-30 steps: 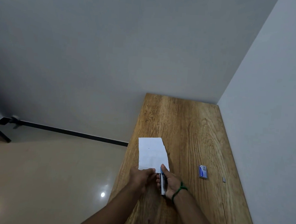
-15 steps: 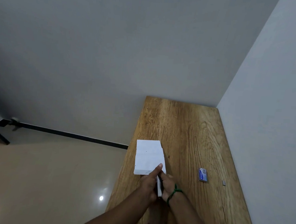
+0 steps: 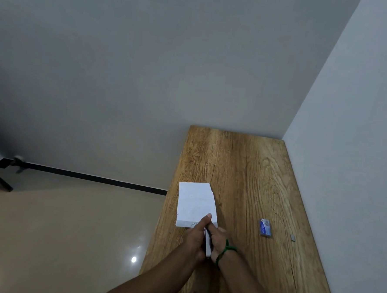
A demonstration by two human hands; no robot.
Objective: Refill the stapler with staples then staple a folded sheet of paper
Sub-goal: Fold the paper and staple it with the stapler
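A folded white sheet of paper [image 3: 196, 203] lies on the wooden table [image 3: 243, 172], near its left edge. At the paper's near edge both my hands close round a small pale stapler [image 3: 208, 244], which stands between them and is mostly hidden. My left hand [image 3: 196, 237] grips it from the left, with one finger stretched forward onto the paper. My right hand [image 3: 218, 240], with a green cord at the wrist, grips it from the right. The stapler's jaw sits at the paper's near right corner.
A small blue staple box [image 3: 265, 227] lies on the table to the right of my hands. A tiny grey strip of staples [image 3: 293, 237] lies further right, near the white wall [image 3: 346, 155]. The table's left edge drops to a tiled floor [image 3: 58, 228].
The paper has slid slightly left. My left hand moved from the paper's near edge onto the stapler, and both hands now close round it.
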